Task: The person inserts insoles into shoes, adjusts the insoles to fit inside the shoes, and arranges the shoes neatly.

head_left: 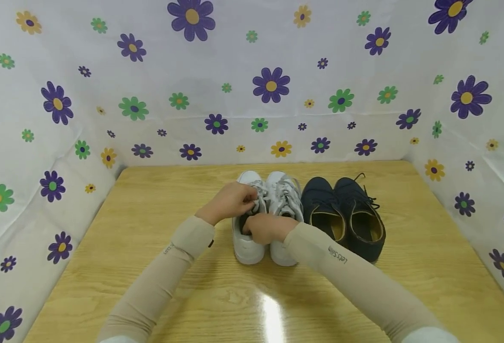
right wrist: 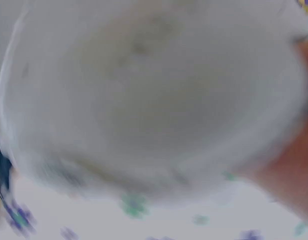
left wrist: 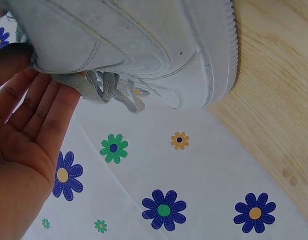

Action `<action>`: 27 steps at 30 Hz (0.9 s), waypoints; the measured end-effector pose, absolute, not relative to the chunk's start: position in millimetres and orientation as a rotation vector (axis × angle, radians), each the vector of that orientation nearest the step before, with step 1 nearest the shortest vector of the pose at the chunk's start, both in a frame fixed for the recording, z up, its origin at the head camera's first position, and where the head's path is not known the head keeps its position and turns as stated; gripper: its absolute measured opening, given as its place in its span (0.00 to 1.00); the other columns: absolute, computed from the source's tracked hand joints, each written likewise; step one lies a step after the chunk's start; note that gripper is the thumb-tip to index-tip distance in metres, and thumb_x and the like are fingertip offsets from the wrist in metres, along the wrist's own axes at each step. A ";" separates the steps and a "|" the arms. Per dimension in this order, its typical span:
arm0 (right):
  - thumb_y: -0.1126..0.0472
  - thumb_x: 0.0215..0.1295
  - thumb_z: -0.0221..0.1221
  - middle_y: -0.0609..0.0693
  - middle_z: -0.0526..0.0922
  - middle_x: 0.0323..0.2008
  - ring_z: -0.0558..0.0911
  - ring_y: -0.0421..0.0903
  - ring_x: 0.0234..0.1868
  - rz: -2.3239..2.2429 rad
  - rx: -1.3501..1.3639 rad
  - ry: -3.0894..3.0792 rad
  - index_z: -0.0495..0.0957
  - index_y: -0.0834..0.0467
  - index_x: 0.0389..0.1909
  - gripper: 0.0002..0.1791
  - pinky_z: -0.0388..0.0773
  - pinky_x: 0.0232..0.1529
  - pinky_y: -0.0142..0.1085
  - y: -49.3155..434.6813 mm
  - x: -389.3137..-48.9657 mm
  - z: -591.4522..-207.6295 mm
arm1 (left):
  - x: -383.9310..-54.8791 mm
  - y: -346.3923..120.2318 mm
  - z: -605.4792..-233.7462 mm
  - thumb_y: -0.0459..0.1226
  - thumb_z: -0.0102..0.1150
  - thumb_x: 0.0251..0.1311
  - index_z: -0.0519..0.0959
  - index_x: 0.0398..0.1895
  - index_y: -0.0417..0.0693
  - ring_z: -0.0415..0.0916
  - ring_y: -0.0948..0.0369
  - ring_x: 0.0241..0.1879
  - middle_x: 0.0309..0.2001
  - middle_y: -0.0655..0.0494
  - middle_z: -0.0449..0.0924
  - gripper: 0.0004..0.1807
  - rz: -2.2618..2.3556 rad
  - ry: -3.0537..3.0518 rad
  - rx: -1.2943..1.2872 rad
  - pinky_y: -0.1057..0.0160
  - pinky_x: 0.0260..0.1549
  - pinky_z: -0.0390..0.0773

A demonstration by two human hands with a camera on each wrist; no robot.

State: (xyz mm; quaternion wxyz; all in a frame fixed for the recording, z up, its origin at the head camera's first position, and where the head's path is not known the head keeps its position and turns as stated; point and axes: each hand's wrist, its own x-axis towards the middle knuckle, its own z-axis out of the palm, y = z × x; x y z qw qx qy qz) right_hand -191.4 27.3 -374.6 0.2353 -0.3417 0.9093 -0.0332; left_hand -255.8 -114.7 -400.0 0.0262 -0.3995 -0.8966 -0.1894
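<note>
A pair of white lace-up sneakers stands mid-table, toes pointing away: the left sneaker (head_left: 248, 250) and the right sneaker (head_left: 283, 255). My left hand (head_left: 230, 202) is over the front of the left sneaker's opening. In the left wrist view, the thumb and fingers of that hand (left wrist: 31, 120) pinch the upper edge beside the grey-white laces (left wrist: 103, 87). My right hand (head_left: 266, 228) reaches across from the right, its curled fingers gripping the collar of the same sneaker; its fingertips are partly hidden. Blurred white shoe surface (right wrist: 159, 100) fills most of the right wrist view.
Close to the right of the sneakers stands a pair of dark navy lace-up shoes (head_left: 365, 250) with tan linings, laces loose. The wooden table (head_left: 170, 290) is bounded at the back and sides by white flower-print cloth (head_left: 234, 57).
</note>
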 end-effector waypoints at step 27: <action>0.58 0.73 0.50 0.48 0.78 0.55 0.69 0.53 0.57 0.464 -0.954 2.618 0.82 0.52 0.47 0.13 0.71 0.53 0.44 25.3 -178.2 -381.3 | -253.5 -113.4 -403.6 0.31 0.63 0.57 0.76 0.23 0.49 0.69 0.63 0.22 0.22 0.59 0.76 0.08 -0.609 -2.786 -1.157 0.63 0.26 0.71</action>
